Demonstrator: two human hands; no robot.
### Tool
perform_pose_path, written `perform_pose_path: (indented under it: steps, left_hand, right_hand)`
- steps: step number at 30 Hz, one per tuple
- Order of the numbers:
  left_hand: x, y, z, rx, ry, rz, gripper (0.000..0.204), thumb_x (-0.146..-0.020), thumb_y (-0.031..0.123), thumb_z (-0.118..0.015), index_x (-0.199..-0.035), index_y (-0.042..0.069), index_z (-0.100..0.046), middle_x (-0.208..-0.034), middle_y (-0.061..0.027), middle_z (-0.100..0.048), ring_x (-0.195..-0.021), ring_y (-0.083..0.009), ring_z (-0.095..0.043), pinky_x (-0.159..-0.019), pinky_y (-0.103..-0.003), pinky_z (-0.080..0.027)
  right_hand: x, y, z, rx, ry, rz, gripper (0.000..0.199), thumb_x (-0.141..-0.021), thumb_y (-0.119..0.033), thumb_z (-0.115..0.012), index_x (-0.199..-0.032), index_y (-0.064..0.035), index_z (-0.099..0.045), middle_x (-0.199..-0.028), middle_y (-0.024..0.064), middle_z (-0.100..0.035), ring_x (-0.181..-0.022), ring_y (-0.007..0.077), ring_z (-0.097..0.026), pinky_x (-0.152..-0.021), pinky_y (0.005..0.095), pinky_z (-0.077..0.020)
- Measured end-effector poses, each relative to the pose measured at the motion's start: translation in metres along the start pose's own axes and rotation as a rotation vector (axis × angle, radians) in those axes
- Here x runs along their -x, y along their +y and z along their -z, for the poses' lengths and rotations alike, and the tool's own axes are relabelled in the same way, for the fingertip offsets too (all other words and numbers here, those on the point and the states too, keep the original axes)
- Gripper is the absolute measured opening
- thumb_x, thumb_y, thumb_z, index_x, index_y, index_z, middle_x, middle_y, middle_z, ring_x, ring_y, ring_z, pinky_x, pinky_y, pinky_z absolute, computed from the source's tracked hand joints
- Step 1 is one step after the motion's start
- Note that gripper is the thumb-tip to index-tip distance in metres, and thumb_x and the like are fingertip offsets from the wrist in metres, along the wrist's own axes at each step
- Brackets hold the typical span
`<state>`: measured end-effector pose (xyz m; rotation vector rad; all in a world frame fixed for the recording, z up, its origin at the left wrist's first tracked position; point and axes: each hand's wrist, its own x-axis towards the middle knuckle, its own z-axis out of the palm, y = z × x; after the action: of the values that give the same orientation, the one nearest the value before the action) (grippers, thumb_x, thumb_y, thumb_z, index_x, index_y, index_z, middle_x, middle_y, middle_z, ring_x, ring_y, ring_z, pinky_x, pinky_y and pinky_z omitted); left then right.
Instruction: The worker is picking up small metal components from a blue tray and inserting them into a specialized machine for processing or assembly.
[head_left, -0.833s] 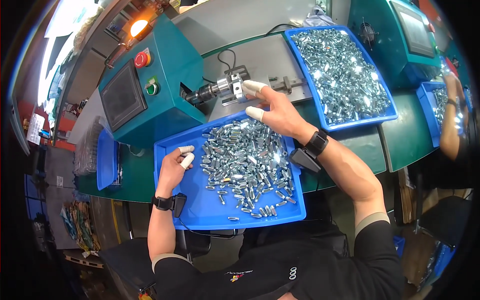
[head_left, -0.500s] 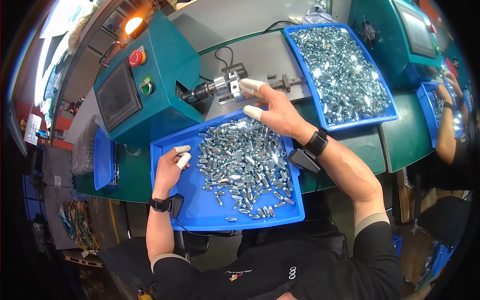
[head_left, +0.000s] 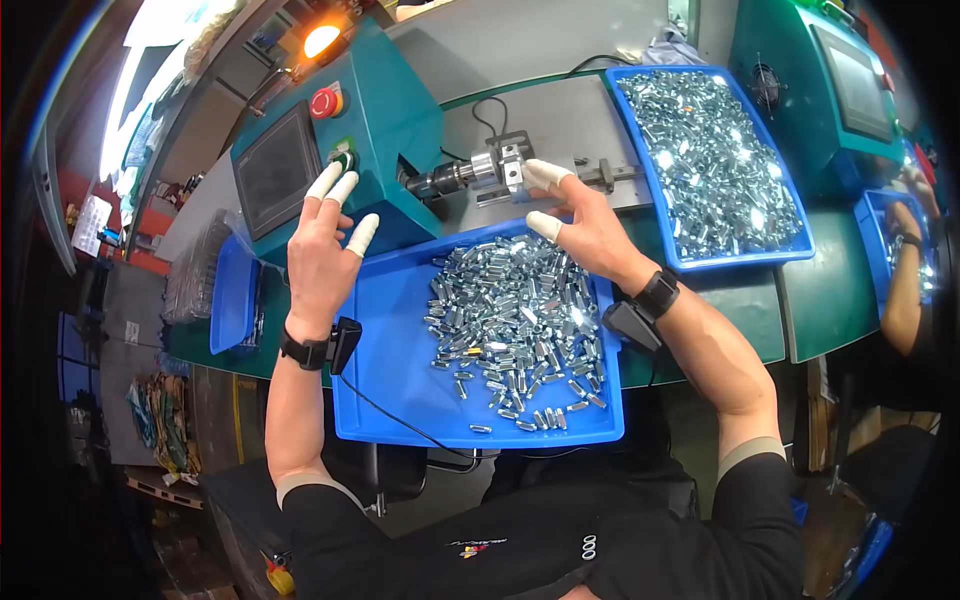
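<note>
My left hand (head_left: 322, 255) is raised to the front of a teal machine (head_left: 395, 110), fingers outstretched and apart. White finger cots cover its fingertips, which reach the green button (head_left: 343, 160); whether they press it I cannot tell. Beside the metal clamping fixture (head_left: 512, 172), my right hand (head_left: 592, 228) is open, thumb apart from the fingers, also in white cots. Its fingertips are at the fixture's right side; contact is unclear. A chuck (head_left: 440, 182) points from the machine toward the fixture. Below lies a blue tray (head_left: 385, 400) with many small shiny metal fittings (head_left: 515, 310).
Another blue tray (head_left: 735, 262), heaped with similar fittings, stands at the right. A red emergency-stop button (head_left: 325, 103) and a dark screen (head_left: 278, 170) are on the machine. A co-worker's arm (head_left: 900, 290) shows at far right. A cable (head_left: 400, 418) hangs across the near tray.
My left hand has risen from the near tray's left side to the machine's green button, its fingers straightening. My right hand stays by the fixture. The whole view has shifted slightly.
</note>
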<state>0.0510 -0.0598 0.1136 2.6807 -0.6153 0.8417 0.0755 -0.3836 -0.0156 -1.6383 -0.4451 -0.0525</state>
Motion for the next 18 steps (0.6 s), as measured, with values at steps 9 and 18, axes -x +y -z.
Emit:
perform_pose_path:
  steps: [9,18]
  left_hand:
    - [-0.008,0.001,-0.010,-0.185,-0.050,0.014,0.055,-0.089,0.020,-0.086,-0.139,0.006,-0.068,-0.152,-0.0119,-0.062,-0.059,-0.0155,-0.063,-0.065,-0.032,-0.058]
    - [0.000,0.006,-0.010,-0.064,-0.027,0.035,0.052,-0.087,0.015,-0.086,-0.135,0.004,-0.070,-0.153,-0.0135,-0.061,-0.061,-0.0146,-0.063,-0.065,-0.031,-0.058]
  right_hand:
    - [0.000,0.002,-0.001,-0.045,0.013,0.010,0.073,-0.096,-0.014,-0.073,-0.162,-0.0026,-0.044,-0.159,0.0137,-0.056,-0.142,0.0264,-0.058,-0.113,0.0395,-0.0499]
    - [-0.001,0.000,0.000,-0.032,-0.006,0.008,0.072,-0.096,-0.015,-0.073,-0.161,-0.0026,-0.044,-0.155,0.0163,-0.060,-0.140,0.0266,-0.060,-0.112,0.0401,-0.0504]
